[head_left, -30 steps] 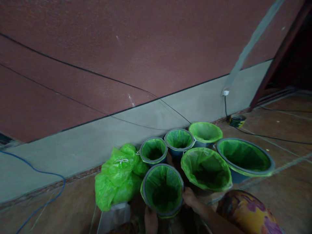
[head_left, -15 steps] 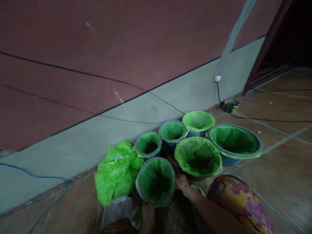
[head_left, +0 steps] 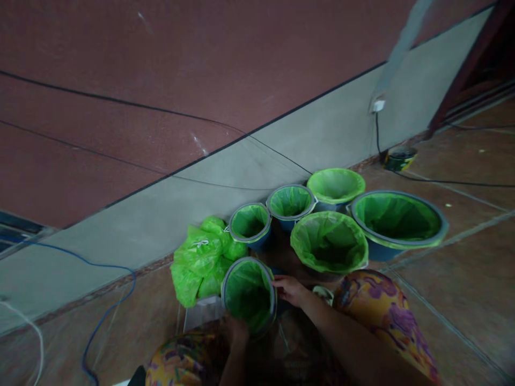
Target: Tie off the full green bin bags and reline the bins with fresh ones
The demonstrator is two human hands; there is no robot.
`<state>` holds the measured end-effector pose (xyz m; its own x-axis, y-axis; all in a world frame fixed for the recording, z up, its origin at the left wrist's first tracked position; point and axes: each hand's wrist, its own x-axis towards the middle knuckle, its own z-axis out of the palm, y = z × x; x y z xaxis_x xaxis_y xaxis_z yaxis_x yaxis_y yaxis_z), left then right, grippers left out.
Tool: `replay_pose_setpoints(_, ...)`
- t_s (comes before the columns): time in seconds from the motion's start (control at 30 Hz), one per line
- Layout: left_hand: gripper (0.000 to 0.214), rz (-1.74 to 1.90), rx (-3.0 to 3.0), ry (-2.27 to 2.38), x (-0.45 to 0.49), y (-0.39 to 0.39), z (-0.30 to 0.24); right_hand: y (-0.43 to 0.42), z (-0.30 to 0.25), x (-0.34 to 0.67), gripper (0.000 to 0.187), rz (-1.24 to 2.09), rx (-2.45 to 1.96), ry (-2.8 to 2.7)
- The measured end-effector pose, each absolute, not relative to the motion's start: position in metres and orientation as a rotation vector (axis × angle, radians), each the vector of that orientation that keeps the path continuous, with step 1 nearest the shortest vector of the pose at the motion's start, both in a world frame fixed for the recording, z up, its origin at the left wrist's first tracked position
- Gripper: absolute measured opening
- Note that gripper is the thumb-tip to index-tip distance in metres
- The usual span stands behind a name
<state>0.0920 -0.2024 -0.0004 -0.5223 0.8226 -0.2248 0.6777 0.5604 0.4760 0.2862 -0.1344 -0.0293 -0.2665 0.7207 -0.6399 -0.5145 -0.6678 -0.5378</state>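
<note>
A small blue bucket (head_left: 248, 292) lined with a green plastic bag is tilted toward me, low in the middle of the view. My right hand (head_left: 290, 289) grips its right rim with curled fingers. My left hand (head_left: 235, 329) holds its near lower edge, with the fingers partly hidden in shadow. Both arms reach in from the bottom, in patterned yellow and purple sleeves.
Several more green-lined buckets (head_left: 329, 244) stand in a cluster by the grey and maroon wall (head_left: 161, 96), the largest (head_left: 398, 222) at right. Tied green bags (head_left: 201, 260) lie left of them. A blue cable (head_left: 104, 313) and black cables (head_left: 442, 182) run over the brown tiled floor.
The bucket in my hands has tipped toward me and come a little closer. The view has shifted, showing more of my sleeves and the floor at left.
</note>
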Motion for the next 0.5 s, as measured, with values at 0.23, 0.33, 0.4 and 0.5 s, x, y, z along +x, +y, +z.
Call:
replay_pose_setpoints(0.23,0.045,0.515,1.599,2.015,0.168,-0.198,0.006,-0.142,-0.029,0.285,0.021,2.124,-1.292,-0.384)
replay_pose_setpoints(0.33,0.041,0.381,1.667,2.026,0.176,-0.193,0.011,-0.141,-0.025,0.286,0.023,2.112,-1.286,-0.425)
replay_pose_setpoints(0.4,0.041,0.337,1.696,2.031,0.175,-0.194,0.012,-0.140,-0.023,0.287,0.020,2.093,-1.224,-0.401)
replay_pose_setpoints(0.5,0.042,0.297,1.735,2.014,0.172,-0.202,0.010,-0.136,-0.022,0.287,0.011,1.978,-1.164,-0.301)
